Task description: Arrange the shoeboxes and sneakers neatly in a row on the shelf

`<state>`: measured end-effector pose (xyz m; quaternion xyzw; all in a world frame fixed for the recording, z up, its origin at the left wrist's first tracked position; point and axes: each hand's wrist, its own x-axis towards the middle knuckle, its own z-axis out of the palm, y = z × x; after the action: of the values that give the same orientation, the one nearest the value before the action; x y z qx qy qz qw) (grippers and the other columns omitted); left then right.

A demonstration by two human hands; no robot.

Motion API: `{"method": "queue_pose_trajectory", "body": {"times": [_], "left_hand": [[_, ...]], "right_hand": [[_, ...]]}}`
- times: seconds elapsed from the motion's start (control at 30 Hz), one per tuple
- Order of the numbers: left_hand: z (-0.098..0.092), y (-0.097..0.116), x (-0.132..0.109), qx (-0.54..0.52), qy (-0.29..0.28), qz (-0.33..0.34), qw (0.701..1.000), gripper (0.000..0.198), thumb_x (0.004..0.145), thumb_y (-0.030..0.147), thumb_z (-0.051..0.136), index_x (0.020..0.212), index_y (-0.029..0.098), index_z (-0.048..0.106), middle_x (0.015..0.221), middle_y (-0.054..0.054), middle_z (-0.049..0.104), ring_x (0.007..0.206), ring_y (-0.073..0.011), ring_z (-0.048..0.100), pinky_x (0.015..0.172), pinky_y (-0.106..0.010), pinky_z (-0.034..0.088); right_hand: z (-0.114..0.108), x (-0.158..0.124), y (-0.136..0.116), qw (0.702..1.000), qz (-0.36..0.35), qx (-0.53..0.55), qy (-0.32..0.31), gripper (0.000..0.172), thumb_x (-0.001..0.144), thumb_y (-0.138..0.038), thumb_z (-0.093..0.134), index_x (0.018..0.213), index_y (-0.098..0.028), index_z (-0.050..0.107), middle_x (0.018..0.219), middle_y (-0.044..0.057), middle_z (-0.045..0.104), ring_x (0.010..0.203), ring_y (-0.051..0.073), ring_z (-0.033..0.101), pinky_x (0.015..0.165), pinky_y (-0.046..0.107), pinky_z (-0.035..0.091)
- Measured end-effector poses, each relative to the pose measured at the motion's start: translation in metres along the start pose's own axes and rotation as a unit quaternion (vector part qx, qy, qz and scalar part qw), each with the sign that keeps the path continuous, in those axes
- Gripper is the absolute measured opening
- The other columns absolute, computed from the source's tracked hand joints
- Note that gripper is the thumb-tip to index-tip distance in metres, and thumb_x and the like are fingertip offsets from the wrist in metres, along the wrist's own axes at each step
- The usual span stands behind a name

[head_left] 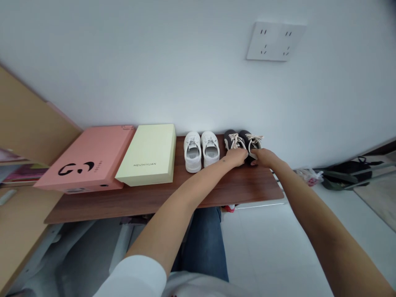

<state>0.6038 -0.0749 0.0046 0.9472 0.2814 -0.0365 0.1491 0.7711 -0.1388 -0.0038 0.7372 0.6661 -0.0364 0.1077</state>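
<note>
Two dark shoes with pale laces stand side by side near the right end of a brown wooden shelf (247, 187), toes toward the wall. My left hand (236, 156) is closed on the heel of the left dark shoe (231, 138). My right hand (262, 158) grips the heel of the right dark shoe (249, 138), thumb and fingers pinched on it. To the left of them sits a pair of white sneakers, the right one (210, 148) and the left one (193, 152), untouched. My hands hide the heels of the dark shoes.
A pale green shoebox (150, 152) and a larger pink shoebox (93, 152) lie on the shelf's left part. A wall socket plate (275, 41) is above. Bags (346, 175) rest on the floor at right. A wooden cabinet (27, 123) borders the left.
</note>
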Motion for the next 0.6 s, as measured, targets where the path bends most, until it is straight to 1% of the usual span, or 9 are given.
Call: {"method": "queue_pose_trajectory", "body": {"times": [0.13,0.2,0.23,0.3,0.4,0.47,0.6], "left_hand": [[-0.001,0.002,0.002,0.011,-0.014,0.004,1.0,0.032,0.083,0.027,0.066,0.113,0.017,0.061,0.118,-0.014,0.066,0.113,-0.03,0.062,0.092,-0.038,0.049],[0.001,0.004,0.001,0.017,-0.003,0.004,1.0,0.033,0.083,0.027,0.066,0.114,0.016,0.06,0.117,-0.014,0.066,0.113,-0.0298,0.061,0.093,-0.038,0.048],[0.003,0.005,0.0,0.02,0.013,0.004,1.0,0.033,0.084,0.027,0.065,0.114,0.016,0.06,0.117,-0.015,0.066,0.113,-0.0296,0.061,0.094,-0.038,0.047],[0.008,0.006,-0.007,0.022,0.068,0.013,0.997,0.034,0.087,0.027,0.061,0.118,0.015,0.057,0.118,-0.015,0.065,0.114,-0.0295,0.06,0.096,-0.039,0.046],[0.013,0.002,-0.025,0.016,0.149,0.032,0.988,0.038,0.091,0.026,0.054,0.126,0.014,0.051,0.125,-0.016,0.06,0.117,-0.03,0.057,0.096,-0.041,0.045],[0.011,-0.005,-0.039,0.007,0.171,0.029,0.985,0.042,0.092,0.026,0.051,0.132,0.014,0.046,0.129,-0.016,0.057,0.118,-0.0301,0.055,0.095,-0.041,0.045],[-0.004,-0.021,-0.065,-0.007,0.174,0.0,0.985,0.048,0.093,0.028,0.05,0.139,0.017,0.04,0.131,-0.015,0.057,0.119,-0.0293,0.054,0.096,-0.04,0.043]], "right_hand": [[0.0,0.0,-0.003,1.0,0.009,-0.005,-0.004,0.036,0.071,-0.035,0.075,0.102,-0.023,0.061,0.101,0.01,0.071,0.094,0.029,0.065,0.071,0.032,0.044],[-0.001,-0.003,-0.005,1.0,0.011,-0.014,0.001,0.038,0.071,-0.035,0.076,0.103,-0.022,0.061,0.103,0.011,0.07,0.097,0.03,0.064,0.075,0.033,0.045],[-0.001,-0.004,-0.006,1.0,0.011,-0.017,0.008,0.04,0.071,-0.036,0.076,0.105,-0.022,0.061,0.106,0.011,0.069,0.1,0.031,0.063,0.077,0.034,0.045],[-0.002,-0.009,-0.008,0.999,0.009,-0.015,0.034,0.044,0.071,-0.036,0.076,0.109,-0.021,0.06,0.112,0.013,0.067,0.104,0.032,0.061,0.081,0.036,0.045],[-0.004,-0.017,-0.009,0.997,0.012,0.01,0.082,0.047,0.075,-0.036,0.073,0.117,-0.02,0.059,0.121,0.013,0.063,0.108,0.033,0.058,0.086,0.039,0.045],[-0.007,-0.022,-0.01,0.994,0.01,0.032,0.108,0.045,0.079,-0.034,0.069,0.12,-0.019,0.059,0.123,0.014,0.061,0.111,0.033,0.057,0.09,0.04,0.045],[-0.017,-0.027,-0.019,0.983,-0.016,0.085,0.164,0.038,0.083,-0.032,0.064,0.119,-0.018,0.061,0.123,0.016,0.061,0.114,0.033,0.055,0.095,0.043,0.044]]}}
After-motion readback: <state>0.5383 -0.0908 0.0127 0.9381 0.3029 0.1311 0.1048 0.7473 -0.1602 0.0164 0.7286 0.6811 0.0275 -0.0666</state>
